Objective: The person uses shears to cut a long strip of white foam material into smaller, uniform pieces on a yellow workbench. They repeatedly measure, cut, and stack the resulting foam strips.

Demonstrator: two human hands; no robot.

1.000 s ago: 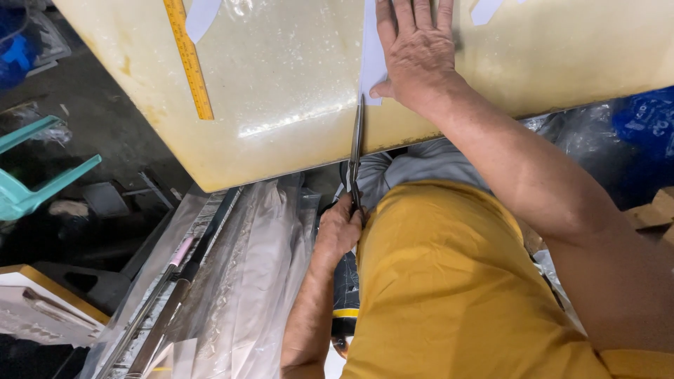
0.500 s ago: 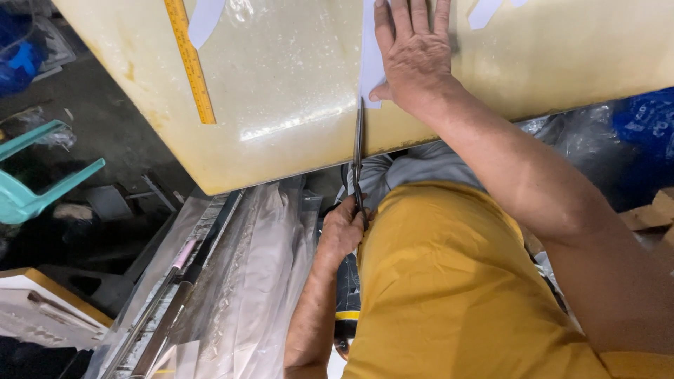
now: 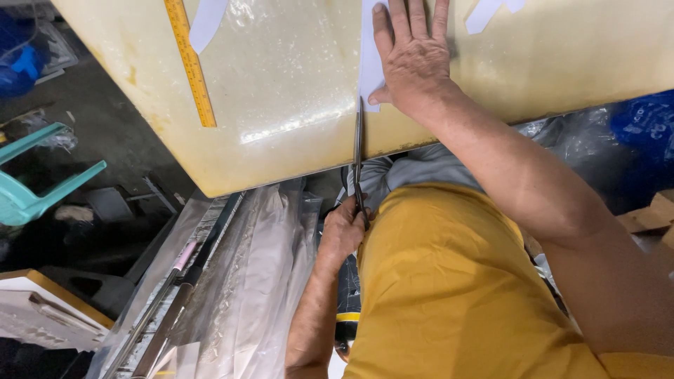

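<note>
On pale table — white paper, scissors

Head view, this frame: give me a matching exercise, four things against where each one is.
Things:
1. yellow ruler
2. right hand
3. left hand
4. teal chair

Places:
A. gripping the scissors handles below the board edge
B. on the floor at far left
C. pressed flat on the white paper
D. lying on the board, left part

Pairs: 1-D, 2-C, 3-A, 4-B
</note>
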